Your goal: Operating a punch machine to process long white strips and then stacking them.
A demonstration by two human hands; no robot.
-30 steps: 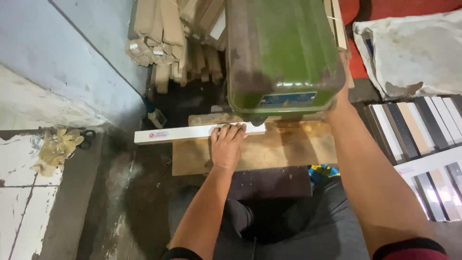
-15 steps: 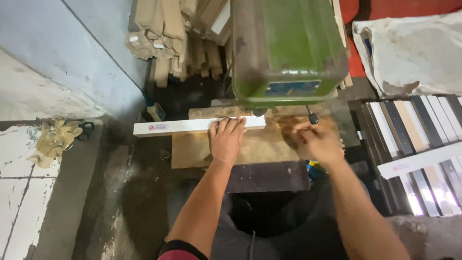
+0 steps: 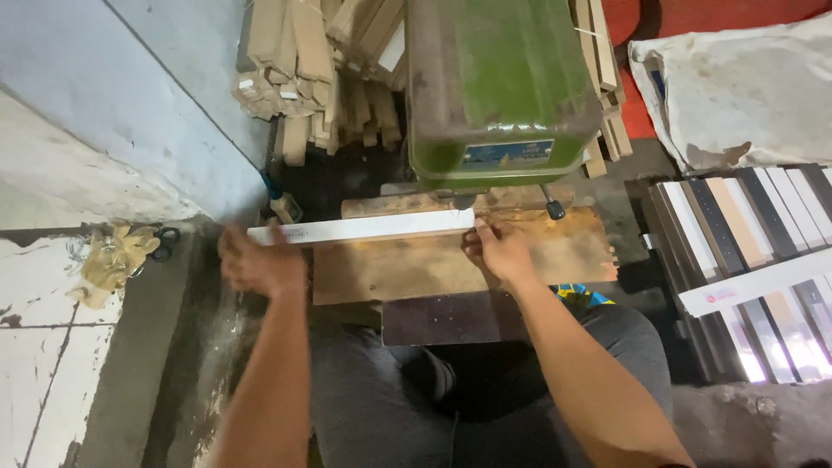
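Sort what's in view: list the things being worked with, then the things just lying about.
In use:
- white strip, lying across the wooden board
- left hand at its left end
- right hand at its right end
- green machine above the strip

Lying about:
- stacked wood offcuts
- crumpled gloves
- white sack
- laminate strips

strip (image 3: 364,228) on board (image 3: 555,251) | machine (image 3: 498,87) behind | hands at strip ends

White strip (image 3: 364,228) under my fingers (image 3: 482,232) looks smooth, slightly glossy, like coated moulding. The machine (image 3: 503,78) is green painted metal, scuffed and dusty. Work surface (image 3: 416,269) is raw worn wood, rough and matt, and the stacked sticks (image 3: 303,69) behind are bare wood too
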